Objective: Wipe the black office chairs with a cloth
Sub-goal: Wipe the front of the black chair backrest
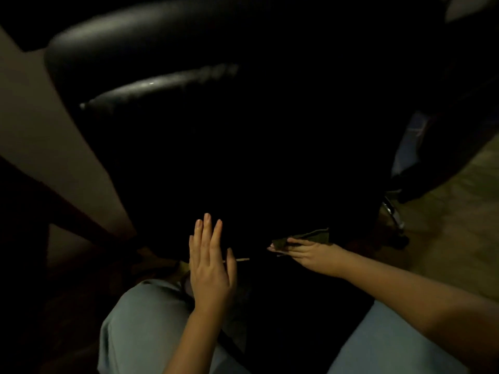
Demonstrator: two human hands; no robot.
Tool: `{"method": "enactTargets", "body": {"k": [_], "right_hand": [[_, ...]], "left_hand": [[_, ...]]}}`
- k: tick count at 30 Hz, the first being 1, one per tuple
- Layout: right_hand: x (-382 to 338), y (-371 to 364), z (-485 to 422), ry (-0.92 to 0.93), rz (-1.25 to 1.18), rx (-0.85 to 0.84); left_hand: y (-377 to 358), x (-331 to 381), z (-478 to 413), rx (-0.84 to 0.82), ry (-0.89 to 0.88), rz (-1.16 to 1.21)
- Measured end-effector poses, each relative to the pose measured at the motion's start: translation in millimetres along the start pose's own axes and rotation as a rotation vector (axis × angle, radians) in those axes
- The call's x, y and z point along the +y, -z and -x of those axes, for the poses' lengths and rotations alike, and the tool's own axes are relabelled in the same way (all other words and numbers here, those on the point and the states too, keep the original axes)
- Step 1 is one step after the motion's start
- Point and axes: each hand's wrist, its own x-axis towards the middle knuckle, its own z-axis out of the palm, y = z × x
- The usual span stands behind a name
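A black office chair (216, 125) fills the middle of the dim head view, its glossy armrest (162, 85) catching light at the upper left. My left hand (210, 263) lies flat with straight fingers against the chair's lower edge. To its right, my right hand (305, 253) pinches a small dark olive cloth (310, 236) held against the chair's lower right part. Most of the chair's surface is lost in darkness.
A pale wall (48, 147) and dark wooden trim run along the left. A second dark chair with a chrome base (394, 214) stands at the right on a wood-pattern floor (445, 225). My knees in light jeans (140, 319) are at the bottom.
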Motion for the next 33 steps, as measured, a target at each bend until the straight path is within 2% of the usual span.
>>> {"method": "enactTargets", "body": {"k": [2, 8, 10, 13, 17, 20, 26, 33], "right_hand": [[14, -4, 33, 0.105, 0.062, 0.073], [39, 5, 80, 0.018, -0.151, 0.16], [42, 7, 84, 0.004, -0.146, 0.268], [44, 11, 79, 0.002, -0.215, 0.307], [42, 26, 51, -0.072, -0.249, 0.395], [38, 42, 18, -0.062, -0.276, 0.449], [26, 86, -70, 0.008, -0.123, 0.497], [20, 139, -145, -0.017, -0.018, 0.566]], "left_hand": [[-11, 14, -1, -0.014, -0.054, 0.012], [-26, 22, 3, -0.026, -0.102, 0.016], [-23, 19, 4, -0.013, -0.086, 0.016], [-16, 8, 5, 0.013, -0.028, 0.03], [-7, -8, 7, 0.047, 0.032, 0.041], [2, -23, 7, 0.057, 0.062, 0.02], [29, -54, 5, 0.103, 0.109, -0.038], [61, -86, -7, 0.194, 0.149, -0.096]]}}
